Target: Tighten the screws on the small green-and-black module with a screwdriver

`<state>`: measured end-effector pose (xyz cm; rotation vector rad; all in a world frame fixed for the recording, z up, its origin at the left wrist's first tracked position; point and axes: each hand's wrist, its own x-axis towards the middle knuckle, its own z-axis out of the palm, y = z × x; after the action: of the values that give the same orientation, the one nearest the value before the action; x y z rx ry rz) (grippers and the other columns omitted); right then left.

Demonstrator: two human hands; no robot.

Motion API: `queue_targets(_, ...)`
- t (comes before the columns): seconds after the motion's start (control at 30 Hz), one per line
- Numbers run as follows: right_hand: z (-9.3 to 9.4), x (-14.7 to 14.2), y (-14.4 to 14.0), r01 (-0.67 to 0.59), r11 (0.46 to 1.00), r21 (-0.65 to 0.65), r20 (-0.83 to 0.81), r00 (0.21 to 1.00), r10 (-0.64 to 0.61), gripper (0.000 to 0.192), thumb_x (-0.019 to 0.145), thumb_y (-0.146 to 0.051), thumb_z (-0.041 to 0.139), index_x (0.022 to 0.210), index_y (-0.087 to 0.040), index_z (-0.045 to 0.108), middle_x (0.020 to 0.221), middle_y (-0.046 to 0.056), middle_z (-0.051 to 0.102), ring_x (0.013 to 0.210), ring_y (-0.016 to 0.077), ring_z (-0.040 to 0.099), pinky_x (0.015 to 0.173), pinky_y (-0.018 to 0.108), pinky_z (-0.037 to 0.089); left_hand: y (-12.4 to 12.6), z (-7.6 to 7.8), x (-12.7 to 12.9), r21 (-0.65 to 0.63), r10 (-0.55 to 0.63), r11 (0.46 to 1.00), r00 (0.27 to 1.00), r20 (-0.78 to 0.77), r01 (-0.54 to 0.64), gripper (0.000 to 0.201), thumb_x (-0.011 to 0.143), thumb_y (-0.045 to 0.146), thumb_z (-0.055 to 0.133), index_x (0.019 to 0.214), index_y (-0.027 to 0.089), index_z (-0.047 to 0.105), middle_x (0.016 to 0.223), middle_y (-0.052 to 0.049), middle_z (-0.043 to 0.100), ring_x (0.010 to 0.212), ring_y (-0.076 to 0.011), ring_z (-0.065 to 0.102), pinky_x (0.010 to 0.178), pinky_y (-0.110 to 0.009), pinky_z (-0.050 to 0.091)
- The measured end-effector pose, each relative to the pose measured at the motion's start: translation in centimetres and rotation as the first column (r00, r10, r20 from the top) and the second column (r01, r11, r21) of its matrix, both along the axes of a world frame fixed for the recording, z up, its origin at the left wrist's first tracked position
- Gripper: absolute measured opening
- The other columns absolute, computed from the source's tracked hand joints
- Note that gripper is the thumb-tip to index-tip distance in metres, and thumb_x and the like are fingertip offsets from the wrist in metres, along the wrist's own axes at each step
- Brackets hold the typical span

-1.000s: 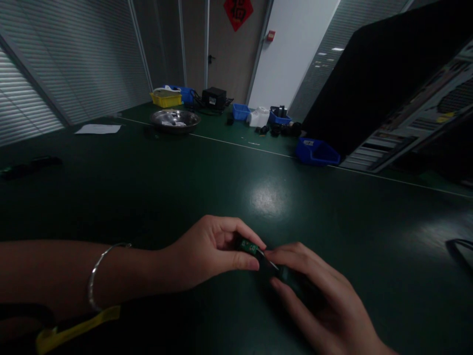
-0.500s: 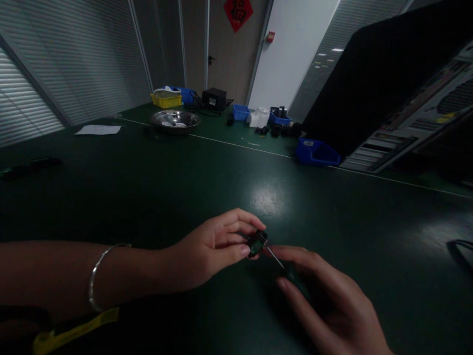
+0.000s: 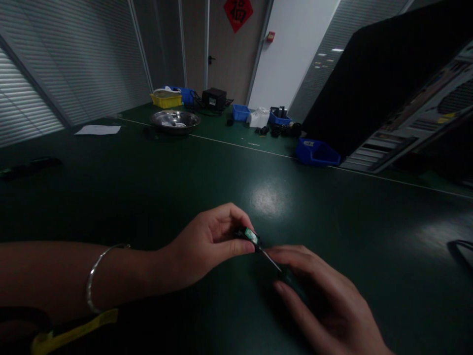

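Between its thumb and fingers, my left hand (image 3: 207, 246) grips a small black part with a green circuit board (image 3: 252, 236), its exact kind unclear. My right hand (image 3: 328, 296) is closed around the dark green handle of a screwdriver (image 3: 271, 260). The screwdriver's thin metal shaft points up and left, and its tip meets the right end of the small part. Whether the tip sits in a screw or a slot cannot be made out. Both hands are just above the green table (image 3: 207, 177).
A metal bowl (image 3: 175, 122), white paper (image 3: 98, 129) and a yellow basket (image 3: 167, 100) stand far left. A blue bin (image 3: 318, 152) sits beside a large computer case (image 3: 373, 84) at right. Dark parts (image 3: 31, 166) lie at left; a black cable (image 3: 460, 251) curves at the right edge.
My left hand has turned the small part so its board now faces up more brightly, and drawn it slightly left. The screwdriver and my right hand have shifted slightly left along with it.
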<state>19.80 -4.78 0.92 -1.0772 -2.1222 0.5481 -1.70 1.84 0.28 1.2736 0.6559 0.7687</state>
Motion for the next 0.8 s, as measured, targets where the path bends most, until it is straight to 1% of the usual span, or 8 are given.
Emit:
queue_targets(0.17,-0.25,0.15,0.16,-0.012,1.0,-0.007,0.032,0.999,0.012,0.036,0.088,-0.012,0.056,0.121,-0.024,0.054,0.111,0.008,0.067,0.101,0.0196,0.066,0.082,0.024,0.058,-0.14,0.13,-0.02,0.011,-0.01,1.0,1.0,-0.018,0.011,0.017,0.079,0.014,0.069,0.093,0.016,0.059,0.089,0.0,0.063,0.087,-0.014,0.061,0.082,-0.029,0.046)
queue_targets(0.33,-0.43,0.24,0.29,-0.031,0.999,-0.014,0.044,0.999,0.031,0.035,0.089,-0.012,0.054,0.122,-0.024,0.052,0.111,0.008,0.065,0.101,0.0184,0.065,0.081,0.024,0.058,-0.29,0.51,0.08,0.036,-0.018,0.999,1.0,-0.025,0.019,0.017,0.078,0.011,0.069,0.092,0.016,0.062,0.088,0.001,0.064,0.085,-0.0117,0.06,0.08,-0.026,0.046)
queue_targets(0.4,-0.56,0.28,0.27,-0.032,0.999,-0.016,0.046,0.998,0.032,0.036,0.089,-0.011,0.054,0.123,-0.024,0.051,0.112,0.008,0.065,0.103,0.019,0.064,0.082,0.025,0.058,-0.31,0.49,0.11,0.005,-0.021,1.0,1.0,-0.012,0.021,0.017,0.078,0.009,0.069,0.091,0.015,0.062,0.086,0.001,0.064,0.083,-0.0107,0.06,0.078,-0.025,0.046)
queue_targets(0.57,-0.71,0.31,0.15,-0.029,0.999,-0.024,0.046,0.998,0.03,0.036,0.088,-0.011,0.055,0.121,-0.023,0.053,0.112,0.009,0.065,0.103,0.0208,0.065,0.08,0.026,0.058,-0.22,0.09,0.17,-0.147,-0.088,0.985,0.995,0.05,0.095,0.019,0.075,0.006,0.07,0.089,0.013,0.059,0.081,0.0,0.065,0.078,-0.0112,0.062,0.074,-0.026,0.047)
queue_targets(0.7,-0.42,0.09,0.11,-0.037,0.999,-0.019,0.022,0.999,0.038,0.036,0.088,-0.01,0.054,0.121,-0.023,0.053,0.11,0.009,0.066,0.1,0.0204,0.066,0.079,0.026,0.059,-0.03,0.07,0.2,-0.196,-0.093,0.975,0.992,0.09,0.109,0.019,0.074,0.005,0.071,0.088,0.012,0.058,0.08,-0.002,0.067,0.073,-0.0114,0.064,0.073,-0.027,0.049)
queue_targets(0.8,-0.2,-0.1,0.08,-0.035,0.999,-0.016,0.01,0.999,0.035,0.037,0.087,-0.009,0.054,0.121,-0.023,0.054,0.109,0.009,0.067,0.098,0.0203,0.067,0.077,0.026,0.06,0.01,0.26,0.22,-0.217,-0.104,0.968,0.99,0.091,0.122,0.017,0.076,0.007,0.07,0.087,0.012,0.059,0.078,-0.002,0.069,0.071,-0.0117,0.065,0.073,-0.028,0.05)
